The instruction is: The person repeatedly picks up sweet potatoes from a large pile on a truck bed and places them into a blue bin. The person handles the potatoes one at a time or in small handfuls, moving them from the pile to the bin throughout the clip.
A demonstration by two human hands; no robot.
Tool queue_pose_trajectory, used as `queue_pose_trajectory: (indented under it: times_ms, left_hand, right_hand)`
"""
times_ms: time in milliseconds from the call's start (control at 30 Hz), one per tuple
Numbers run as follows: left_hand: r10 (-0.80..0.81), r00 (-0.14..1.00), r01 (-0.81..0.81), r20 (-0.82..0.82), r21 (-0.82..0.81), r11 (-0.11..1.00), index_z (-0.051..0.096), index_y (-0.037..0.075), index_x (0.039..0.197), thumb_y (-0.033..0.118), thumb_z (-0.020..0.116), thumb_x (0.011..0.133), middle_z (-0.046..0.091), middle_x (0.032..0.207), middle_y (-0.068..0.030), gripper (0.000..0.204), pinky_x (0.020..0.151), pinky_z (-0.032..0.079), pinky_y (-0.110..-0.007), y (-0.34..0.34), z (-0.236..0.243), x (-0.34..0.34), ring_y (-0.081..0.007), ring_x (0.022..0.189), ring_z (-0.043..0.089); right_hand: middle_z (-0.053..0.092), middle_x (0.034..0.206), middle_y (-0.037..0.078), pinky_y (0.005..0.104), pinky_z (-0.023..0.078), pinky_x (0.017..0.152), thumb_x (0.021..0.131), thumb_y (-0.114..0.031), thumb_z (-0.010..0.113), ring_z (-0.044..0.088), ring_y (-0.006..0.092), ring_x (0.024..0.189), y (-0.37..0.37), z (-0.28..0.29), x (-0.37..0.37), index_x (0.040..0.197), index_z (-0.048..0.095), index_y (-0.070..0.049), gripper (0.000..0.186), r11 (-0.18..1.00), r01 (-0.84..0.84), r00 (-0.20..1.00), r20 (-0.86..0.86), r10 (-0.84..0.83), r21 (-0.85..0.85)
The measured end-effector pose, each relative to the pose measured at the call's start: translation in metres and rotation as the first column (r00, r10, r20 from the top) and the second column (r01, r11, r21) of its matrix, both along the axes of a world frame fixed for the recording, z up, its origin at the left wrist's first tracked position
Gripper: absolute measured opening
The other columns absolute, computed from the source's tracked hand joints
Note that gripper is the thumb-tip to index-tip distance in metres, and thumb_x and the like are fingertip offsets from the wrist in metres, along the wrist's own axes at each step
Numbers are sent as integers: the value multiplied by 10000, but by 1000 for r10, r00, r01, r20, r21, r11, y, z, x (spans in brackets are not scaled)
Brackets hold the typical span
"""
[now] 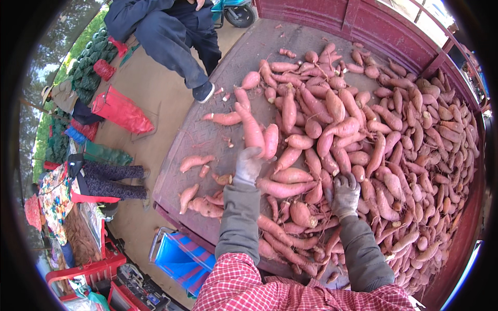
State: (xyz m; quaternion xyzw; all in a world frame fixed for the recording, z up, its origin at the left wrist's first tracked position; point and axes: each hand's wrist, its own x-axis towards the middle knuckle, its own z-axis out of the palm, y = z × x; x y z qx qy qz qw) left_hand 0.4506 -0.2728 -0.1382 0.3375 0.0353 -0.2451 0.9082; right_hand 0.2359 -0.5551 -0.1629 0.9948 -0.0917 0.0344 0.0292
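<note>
My left hand (248, 165), in a pale work glove, is closed round the lower end of a long pink sweet potato (252, 132). Close beside it lies a shorter, plump sweet potato (270, 141). My right hand (345, 196), also gloved, reaches down into the heap of sweet potatoes (394, 192). Its fingers curl over the end of a sweet potato (329, 163), and their tips are partly hidden. Several loose sweet potatoes, including a slim one (196, 163) and a thicker one (206, 208), lie left of my left forearm on the truck bed (179, 140).
Red side walls (321, 20) bound the bed at the far side and right. A person in dark clothes (166, 41) sits at its far left edge. On the ground are a red mesh sack (122, 110), a blue folding chair (181, 259) and red crates (88, 269); other people work there.
</note>
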Motion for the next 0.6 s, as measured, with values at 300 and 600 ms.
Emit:
queue_pose_trajectory:
  times_ms: [300, 600]
  left_hand:
    - [221, 930, -268, 294, 129, 955, 311, 44, 1635, 404, 764, 832, 469, 1562, -249, 990, 1221, 396, -462, 172, 89, -173, -346, 1449, 482]
    - [685, 721, -180, -108, 925, 336, 443, 55, 1559, 245, 745, 777, 628, 1273, -131, 860, 649, 601, -449, 372, 79, -421, -306, 960, 683]
  right_hand:
    - [601, 1331, 77, 519, 408, 1042, 934, -481, 672, 421, 334, 1411, 1, 5, 2, 1300, 666, -106, 524, 999, -1, 998, 61, -2, 48]
    - [619, 1336, 69, 524, 396, 1064, 939, -448, 678, 446, 336, 1401, 0, 5, 1, 1286, 679, -101, 491, 999, -9, 995, 104, 4, 46]
